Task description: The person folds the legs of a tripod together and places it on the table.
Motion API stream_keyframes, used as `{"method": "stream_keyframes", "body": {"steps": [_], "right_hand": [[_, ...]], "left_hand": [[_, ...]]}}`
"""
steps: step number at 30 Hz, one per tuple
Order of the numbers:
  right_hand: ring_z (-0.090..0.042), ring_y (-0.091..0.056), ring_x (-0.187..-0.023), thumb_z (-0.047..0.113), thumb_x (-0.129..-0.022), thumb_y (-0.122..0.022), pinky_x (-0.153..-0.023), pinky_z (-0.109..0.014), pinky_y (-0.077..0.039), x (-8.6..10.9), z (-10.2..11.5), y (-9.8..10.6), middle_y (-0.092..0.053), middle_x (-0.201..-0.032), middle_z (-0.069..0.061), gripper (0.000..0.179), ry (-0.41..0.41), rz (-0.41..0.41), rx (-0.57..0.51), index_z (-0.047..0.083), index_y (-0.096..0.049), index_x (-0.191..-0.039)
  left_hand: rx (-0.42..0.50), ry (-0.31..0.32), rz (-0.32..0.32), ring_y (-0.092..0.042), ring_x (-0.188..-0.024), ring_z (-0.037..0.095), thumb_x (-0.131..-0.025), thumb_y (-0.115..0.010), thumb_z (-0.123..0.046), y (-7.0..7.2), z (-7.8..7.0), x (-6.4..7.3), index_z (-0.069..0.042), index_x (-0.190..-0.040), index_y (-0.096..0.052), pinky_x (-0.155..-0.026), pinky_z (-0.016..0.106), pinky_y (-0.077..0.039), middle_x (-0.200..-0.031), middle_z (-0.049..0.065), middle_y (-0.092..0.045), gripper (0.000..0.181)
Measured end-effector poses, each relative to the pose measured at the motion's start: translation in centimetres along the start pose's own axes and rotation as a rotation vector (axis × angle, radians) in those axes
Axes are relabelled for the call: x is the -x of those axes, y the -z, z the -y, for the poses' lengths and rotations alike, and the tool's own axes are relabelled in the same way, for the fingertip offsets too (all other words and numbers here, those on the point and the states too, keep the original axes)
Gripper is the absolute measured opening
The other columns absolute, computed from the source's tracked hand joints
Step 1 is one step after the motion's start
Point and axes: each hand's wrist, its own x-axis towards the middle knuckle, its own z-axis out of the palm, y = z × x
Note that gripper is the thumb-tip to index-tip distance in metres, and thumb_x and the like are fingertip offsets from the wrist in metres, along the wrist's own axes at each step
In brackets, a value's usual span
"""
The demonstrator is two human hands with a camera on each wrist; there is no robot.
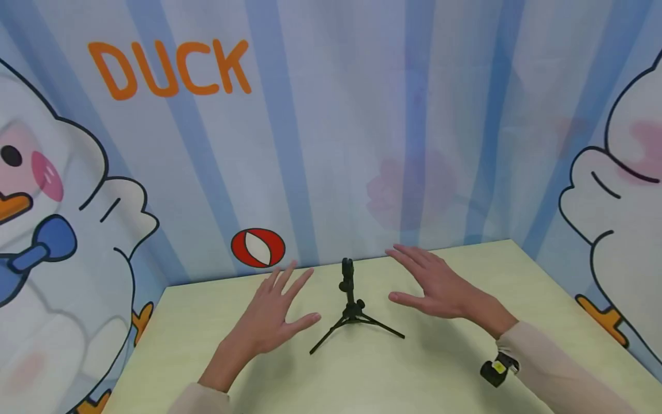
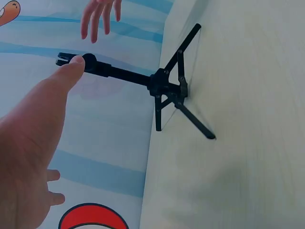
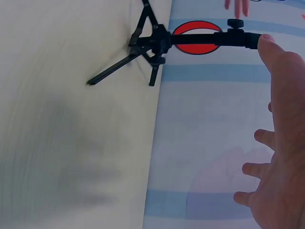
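A small black tripod (image 1: 353, 310) stands upright on the pale table, its legs spread and a clamp-like head on top. To its left my left hand (image 1: 271, 316) hovers with straight, spread fingers, holding nothing. On the other side my right hand (image 1: 437, 284) is held out over the table, fingers extended, thumb toward the tripod. Each hand is apart from the tripod in the head view. The left thumb (image 2: 71, 71) overlaps the tripod's head in the left wrist view. In the right wrist view the right thumb (image 3: 271, 50) overlaps the end of the post.
The pale wooden table (image 1: 372, 379) reaches back to a blue-striped curtain (image 1: 341, 144) printed with ducks, lettering and a red oval. A black wrist-worn device (image 1: 499, 368) sits at the right sleeve. Shadows of both hands fall on the tabletop.
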Motion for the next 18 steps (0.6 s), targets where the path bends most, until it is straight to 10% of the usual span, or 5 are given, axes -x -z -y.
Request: {"method": "stream_keyframes", "body": {"steps": [18], "right_hand": [[-0.031, -0.023, -0.155, 0.056, -0.101, -0.06, -0.119, -0.068, -0.026, -2.5, 2.4, -2.4, -0.022, -0.171, -0.003, 0.081, -0.063, -0.024, -0.27, 0.026, -0.023, -0.167]], "left_hand": [[0.298, -0.06, -0.226, -0.04, -0.147, 0.026, -0.103, -0.063, -0.047, -2.4, -4.0, -3.0, -0.037, -0.163, -0.033, -0.109, 0.057, -0.048, -0.165, -0.002, -0.034, 0.068]]}}
